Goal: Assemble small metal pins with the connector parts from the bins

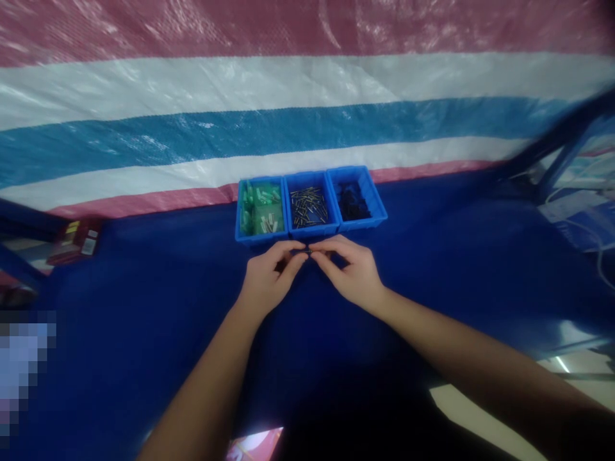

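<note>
My left hand (270,275) and my right hand (350,269) meet fingertip to fingertip just in front of three blue bins on a blue cloth. Both pinch a small dark part (307,253) between them; it is too small to name. The left bin (260,211) holds green and pale pieces. In the middle bin (310,206) lie several thin metal pins. Dark pieces fill the right bin (356,200).
The blue cloth (144,294) covers the table. A striped red, white and blue tarp (240,102) hangs behind the bins. A red box (77,240) lies at the left edge. A blue metal frame (567,153) stands at the right.
</note>
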Action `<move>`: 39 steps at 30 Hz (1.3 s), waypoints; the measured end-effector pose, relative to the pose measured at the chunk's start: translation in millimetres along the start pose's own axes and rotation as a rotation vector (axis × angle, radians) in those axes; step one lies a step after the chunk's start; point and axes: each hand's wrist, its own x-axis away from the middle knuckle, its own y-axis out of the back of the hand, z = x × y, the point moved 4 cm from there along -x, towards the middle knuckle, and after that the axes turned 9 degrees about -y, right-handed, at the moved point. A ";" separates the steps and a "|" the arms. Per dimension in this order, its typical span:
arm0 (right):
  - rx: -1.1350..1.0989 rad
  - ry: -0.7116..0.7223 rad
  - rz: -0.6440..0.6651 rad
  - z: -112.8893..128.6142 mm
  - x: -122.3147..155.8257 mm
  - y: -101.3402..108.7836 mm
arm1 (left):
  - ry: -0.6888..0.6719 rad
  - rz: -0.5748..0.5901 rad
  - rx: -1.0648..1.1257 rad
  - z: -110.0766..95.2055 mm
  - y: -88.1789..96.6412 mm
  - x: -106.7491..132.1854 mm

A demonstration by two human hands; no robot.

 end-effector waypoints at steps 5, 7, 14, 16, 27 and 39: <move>0.001 0.020 0.017 2.1 0.1 -0.6 | 0.007 -0.029 0.060 -2.5 -0.3 -0.8; 0.006 0.058 0.025 3.8 0.4 -0.8 | 0.031 0.002 0.073 -1.8 -0.2 -0.9; 0.017 0.087 0.038 3.2 1.5 -1.8 | -0.003 0.029 0.024 -0.7 0.5 -0.8; 0.014 0.069 0.025 2.3 0.8 -1.0 | -0.015 -0.008 0.023 -1.3 0.5 -0.6; -0.024 0.159 0.045 3.0 2.5 -4.4 | 0.013 0.031 -0.034 -0.8 0.8 -1.7; 0.006 0.095 0.038 -0.2 0.6 -2.7 | -0.006 -0.009 0.005 -2.9 0.1 -0.8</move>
